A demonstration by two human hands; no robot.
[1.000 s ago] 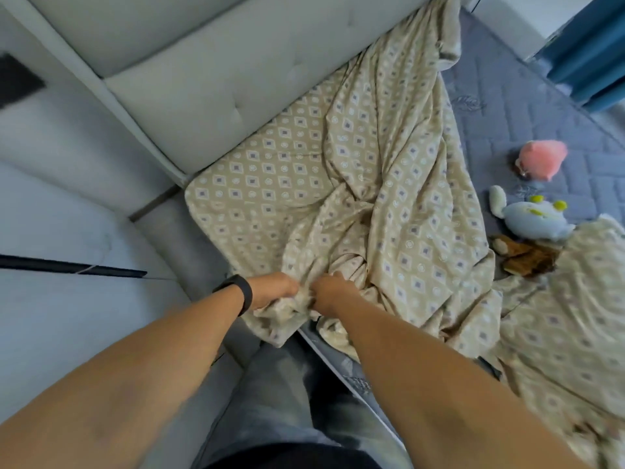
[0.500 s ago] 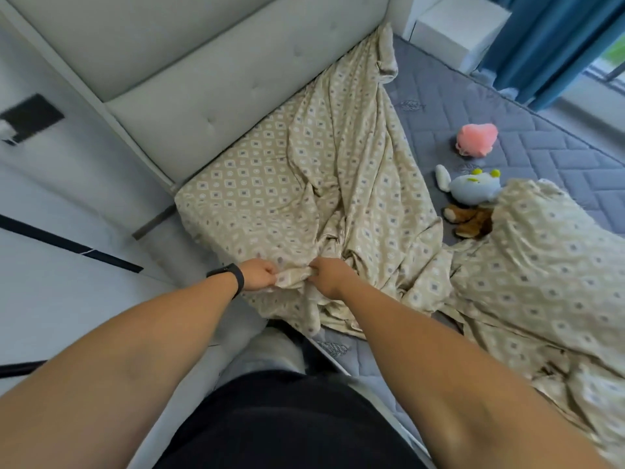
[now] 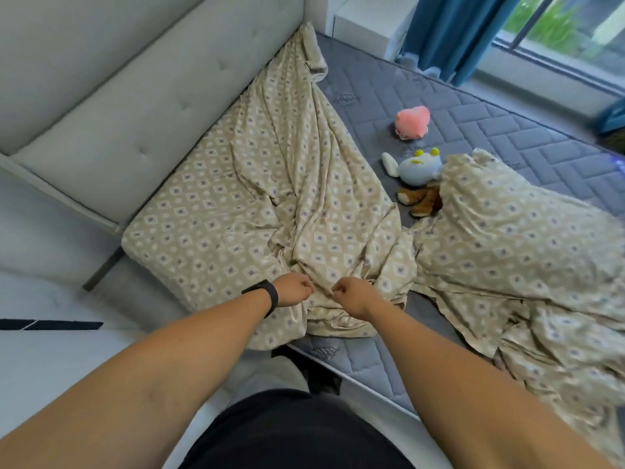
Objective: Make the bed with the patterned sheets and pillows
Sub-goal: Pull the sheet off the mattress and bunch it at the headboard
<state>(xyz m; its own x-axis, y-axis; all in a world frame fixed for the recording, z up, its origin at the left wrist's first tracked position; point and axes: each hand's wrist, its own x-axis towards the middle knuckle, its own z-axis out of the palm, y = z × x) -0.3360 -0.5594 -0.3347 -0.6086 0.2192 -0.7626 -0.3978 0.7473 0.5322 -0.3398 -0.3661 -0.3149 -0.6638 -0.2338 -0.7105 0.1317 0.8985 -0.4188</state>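
A beige patterned sheet (image 3: 236,211) lies crumpled over the head corner of the grey quilted mattress (image 3: 507,130), one end running up along the headboard. My left hand (image 3: 292,288), with a black band on its wrist, and my right hand (image 3: 351,294) sit side by side at the near edge of the bed. Both have curled fingers pinching a bunched fold of the sheet. A pillow (image 3: 514,218) in the same pattern lies to the right, with more patterned fabric (image 3: 554,350) heaped in front of it.
A padded grey headboard (image 3: 135,106) stands on the left. Three soft toys lie mid-mattress: pink (image 3: 412,121), pale blue (image 3: 419,168) and brown (image 3: 422,201). A white box (image 3: 368,18), blue curtain (image 3: 449,32) and window (image 3: 568,25) are at the far side.
The view has swung right and up, bringing the pillow, curtain and window into sight. Both hands keep hold of the sheet's bunched edge, now slightly further apart.
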